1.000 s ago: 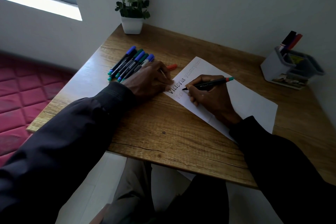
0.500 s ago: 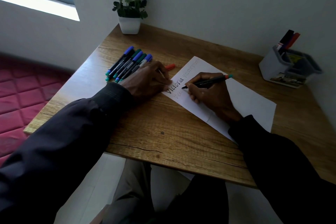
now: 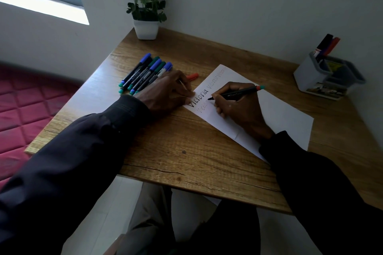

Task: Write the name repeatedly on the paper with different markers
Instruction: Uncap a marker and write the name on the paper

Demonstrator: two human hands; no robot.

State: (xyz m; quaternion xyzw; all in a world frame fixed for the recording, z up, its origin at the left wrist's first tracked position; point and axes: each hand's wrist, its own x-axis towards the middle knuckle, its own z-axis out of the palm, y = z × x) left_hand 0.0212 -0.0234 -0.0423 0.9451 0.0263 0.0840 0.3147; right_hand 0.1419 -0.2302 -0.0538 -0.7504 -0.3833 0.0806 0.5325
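Seen from the head camera, the paper [image 3: 279, 114] lies askew on the right half of the table [image 3: 186, 151], one corner pointing toward the back edge. The right hand [image 3: 238, 107] grasps a black marker [image 3: 238, 93] in a writing pinch, with its tip on the second line under the bold "Victoria". The left hand [image 3: 165, 93] lies unclenched, fingertips pressing the sheet's left edge. The right hand's heel rests on the paper and could smear fresh ink as it travels. If the left fingertips lift, the sheet may swivel and skew the letters. The left wrist sits just beside the spare markers [image 3: 143, 74] near the left edge and could nudge them rolling.
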